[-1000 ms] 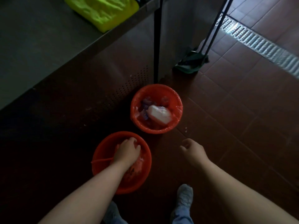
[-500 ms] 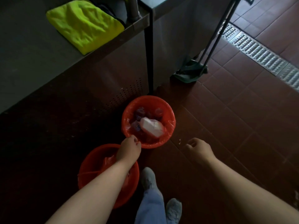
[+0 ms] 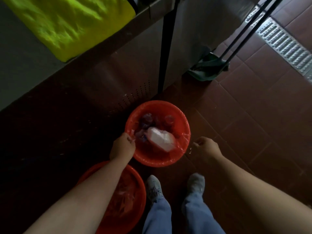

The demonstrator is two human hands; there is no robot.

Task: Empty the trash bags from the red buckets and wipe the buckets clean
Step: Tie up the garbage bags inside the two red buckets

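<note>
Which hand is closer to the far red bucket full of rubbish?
Left. The left hand grips the trash bag at the near-left rim of the bucket; the right hand hangs just off its right side, apart.

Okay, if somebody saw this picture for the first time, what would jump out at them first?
The neon yellow-green cloth on the steel counter at top left glows against the dim room. Mid-frame on the tiled floor stands a red bucket lined with a clear bag, the left hand pinching the bag at its rim, the right hand empty beside it. A second red bucket sits lower left under the left forearm.
</note>
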